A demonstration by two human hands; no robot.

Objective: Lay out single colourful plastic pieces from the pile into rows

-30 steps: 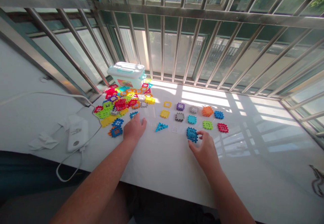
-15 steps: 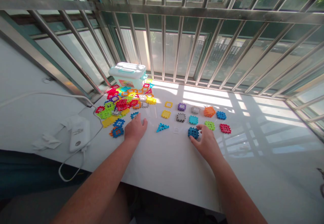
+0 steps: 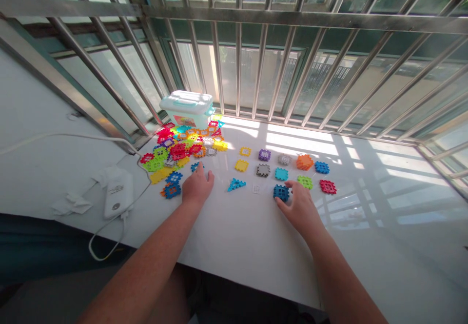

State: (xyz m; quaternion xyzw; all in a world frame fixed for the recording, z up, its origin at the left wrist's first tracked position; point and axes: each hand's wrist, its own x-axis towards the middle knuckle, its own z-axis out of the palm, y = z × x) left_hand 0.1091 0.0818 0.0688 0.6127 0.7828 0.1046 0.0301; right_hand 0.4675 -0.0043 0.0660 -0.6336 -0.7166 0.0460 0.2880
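Observation:
My right hand (image 3: 302,206) has its thumb and a finger closed around the near and right edges of a stack of dark blue square building tiles (image 3: 280,192) on the table. My left hand (image 3: 196,187) rests beside the loose pile, its thumb spread and its fingertips at a small blue tile (image 3: 195,167), which they partly cover. Between the hands lie a light blue triangular tile (image 3: 236,184) and a white grid tile (image 3: 256,189). Close to my right hand are a lime green tile (image 3: 304,182) and a turquoise tile (image 3: 281,173).
A mixed pile of coloured tiles (image 3: 179,151) spreads before a lidded plastic box (image 3: 187,109). Sorted stacks, including an orange one (image 3: 304,161) and a red one (image 3: 328,187), stand right. A white power bank (image 3: 119,194) with a cable lies left. Metal bars (image 3: 263,70) edge the table.
The whole view has shifted slightly, with things appearing a little further right. Both hands keep nearly the same places relative to the tiles.

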